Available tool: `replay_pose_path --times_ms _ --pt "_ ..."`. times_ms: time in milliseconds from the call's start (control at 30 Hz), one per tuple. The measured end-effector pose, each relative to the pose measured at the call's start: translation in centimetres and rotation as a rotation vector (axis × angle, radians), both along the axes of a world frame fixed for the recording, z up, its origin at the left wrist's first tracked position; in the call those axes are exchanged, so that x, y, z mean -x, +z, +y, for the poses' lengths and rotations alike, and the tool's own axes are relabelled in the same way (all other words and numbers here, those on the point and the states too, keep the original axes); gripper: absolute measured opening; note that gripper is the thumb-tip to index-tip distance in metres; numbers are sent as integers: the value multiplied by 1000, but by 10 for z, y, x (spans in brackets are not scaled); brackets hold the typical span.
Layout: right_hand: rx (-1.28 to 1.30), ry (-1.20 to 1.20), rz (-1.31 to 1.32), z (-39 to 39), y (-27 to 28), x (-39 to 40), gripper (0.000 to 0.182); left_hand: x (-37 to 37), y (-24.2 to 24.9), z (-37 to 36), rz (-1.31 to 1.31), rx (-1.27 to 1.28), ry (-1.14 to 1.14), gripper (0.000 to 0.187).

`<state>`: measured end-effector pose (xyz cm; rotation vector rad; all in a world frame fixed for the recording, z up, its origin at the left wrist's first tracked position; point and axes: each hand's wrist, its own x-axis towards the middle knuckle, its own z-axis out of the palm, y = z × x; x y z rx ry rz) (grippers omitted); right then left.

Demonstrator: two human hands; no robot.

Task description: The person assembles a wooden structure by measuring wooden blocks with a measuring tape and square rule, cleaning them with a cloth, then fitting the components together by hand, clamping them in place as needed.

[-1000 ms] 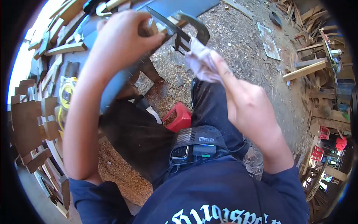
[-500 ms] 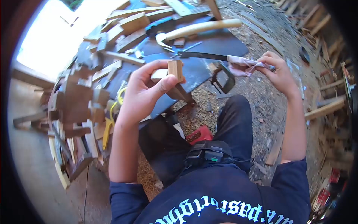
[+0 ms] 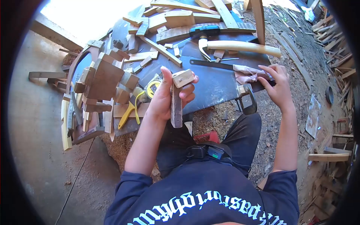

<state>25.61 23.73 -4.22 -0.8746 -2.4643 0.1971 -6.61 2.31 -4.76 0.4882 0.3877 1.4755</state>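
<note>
My left hand (image 3: 165,95) is wrapped round a wooden piece (image 3: 177,108), which has a pale block-like top end and a darker, longer side pointing down. Its thumb points up along the block. At the right edge of the dark table (image 3: 210,84), my right hand (image 3: 279,86) has thumb and fingers about the cloth-wrapped end of a flat dark blade (image 3: 212,64). Pinkish cloth (image 3: 245,73) covers that end, and the bare blade stretches left over the tabletop. A hammer (image 3: 243,47) with a pale wooden handle lies just beyond the blade.
A clamp (image 3: 247,99) sits at the table's near edge. Left of my left hand are a yellow tape measure (image 3: 153,88), a yellow-handled tool (image 3: 126,115) and a blocky wooden assembly (image 3: 105,80). Wood offcuts (image 3: 180,18) pile up at the back; shavings cover the ground.
My left hand has turned the wooden piece, so its long dark side now shows. My right hand has lowered the cloth-wrapped blade toward the tabletop. The view has shifted too.
</note>
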Motion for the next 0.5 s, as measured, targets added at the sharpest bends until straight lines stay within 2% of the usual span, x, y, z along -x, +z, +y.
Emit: replay_pose_path --times_ms 33,133,233,300,433,500 --pt "4 -28 -15 -2 4 -1 38 -3 4 0 5 42 24 91" --pt "-198 -117 44 -8 17 9 37 -3 3 3 -7 4 -14 93" --pt "-220 17 215 -25 44 37 33 -2 -4 3 37 -23 -9 96" --pt "-169 151 312 -41 62 61 31 -3 -2 -4 163 27 31 93" --pt "215 521 441 -86 80 101 39 -16 11 -21 369 145 166 92" --pt "264 639 432 -103 81 118 41 -30 28 -29 463 213 248 88"
